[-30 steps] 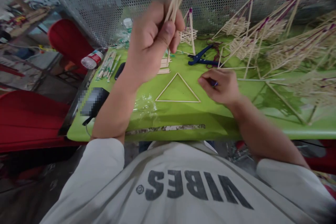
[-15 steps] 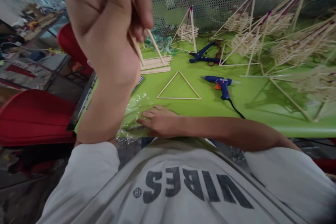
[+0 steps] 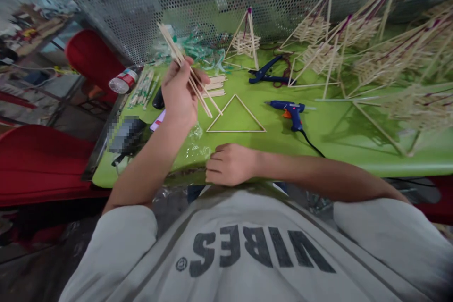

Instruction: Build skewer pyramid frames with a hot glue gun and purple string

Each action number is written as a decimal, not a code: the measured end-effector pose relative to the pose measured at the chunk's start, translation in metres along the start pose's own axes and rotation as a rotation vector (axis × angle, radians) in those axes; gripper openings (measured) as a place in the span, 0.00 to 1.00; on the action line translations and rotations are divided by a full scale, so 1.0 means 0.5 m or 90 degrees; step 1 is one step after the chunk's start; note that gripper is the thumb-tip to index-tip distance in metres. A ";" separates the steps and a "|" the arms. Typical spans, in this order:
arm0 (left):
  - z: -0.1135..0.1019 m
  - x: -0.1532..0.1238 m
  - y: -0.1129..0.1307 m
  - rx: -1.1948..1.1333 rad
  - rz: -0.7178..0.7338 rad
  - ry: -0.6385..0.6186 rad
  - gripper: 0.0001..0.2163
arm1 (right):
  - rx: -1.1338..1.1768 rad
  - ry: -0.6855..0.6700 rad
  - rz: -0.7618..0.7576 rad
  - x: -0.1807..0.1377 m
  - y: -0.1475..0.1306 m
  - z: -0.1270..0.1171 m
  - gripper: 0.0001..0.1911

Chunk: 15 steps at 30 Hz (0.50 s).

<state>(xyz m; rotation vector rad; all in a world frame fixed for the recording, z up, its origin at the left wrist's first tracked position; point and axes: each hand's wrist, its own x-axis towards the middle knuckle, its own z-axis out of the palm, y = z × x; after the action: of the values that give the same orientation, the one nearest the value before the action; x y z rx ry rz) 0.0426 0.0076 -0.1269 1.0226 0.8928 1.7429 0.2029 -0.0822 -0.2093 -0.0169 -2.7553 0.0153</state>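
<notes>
My left hand [image 3: 180, 92] is raised over the left part of the green table, closed around several thin wooden sticks [image 3: 171, 45]. They slant downward to the right, and their lower ends hang left of a flat triangle of sticks [image 3: 236, 130]. My right hand [image 3: 230, 164] is a loose fist at the table's front edge, below the triangle. Its palm side is hidden, so I cannot see what, if anything, is inside. Crumpled clear plastic [image 3: 196, 151] lies beside it. A pile of sticks [image 3: 216, 82] lies behind my left hand.
A blue glue gun [image 3: 293, 109] with a lit red light lies right of the triangle, its cord trailing forward. Behind are a dark blue cutter [image 3: 269, 73] and several stick pyramids [image 3: 247, 42]. A jar [image 3: 123, 80] and bundled sticks [image 3: 143, 87] sit at left, near red chairs [image 3: 46, 160].
My left hand has lowered and moved away from the camera, still holding the sticks. My right hand has gone from spread fingers on the plastic to a fist, slightly further right.
</notes>
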 end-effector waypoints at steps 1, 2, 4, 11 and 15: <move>-0.009 0.006 -0.027 0.011 -0.027 0.024 0.11 | -0.007 0.003 0.019 -0.016 0.015 -0.020 0.20; -0.019 0.014 -0.050 0.024 -0.049 0.044 0.10 | -0.017 0.009 0.044 -0.034 0.033 -0.041 0.20; -0.043 0.032 -0.085 0.047 -0.085 0.067 0.10 | -0.048 0.027 0.130 -0.071 0.074 -0.076 0.19; -0.160 0.082 -0.119 0.301 -0.256 -0.115 0.10 | -0.075 -0.096 0.437 -0.200 0.165 -0.111 0.15; -0.193 0.084 -0.134 0.450 -0.348 -0.242 0.10 | 0.000 -0.127 0.593 -0.245 0.184 -0.126 0.20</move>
<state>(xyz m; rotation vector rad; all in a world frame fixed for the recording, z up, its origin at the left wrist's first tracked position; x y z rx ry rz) -0.0331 0.0557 -0.2133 1.3303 1.4106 0.7396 0.3409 0.0089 -0.1984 -1.3350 -2.6649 0.2756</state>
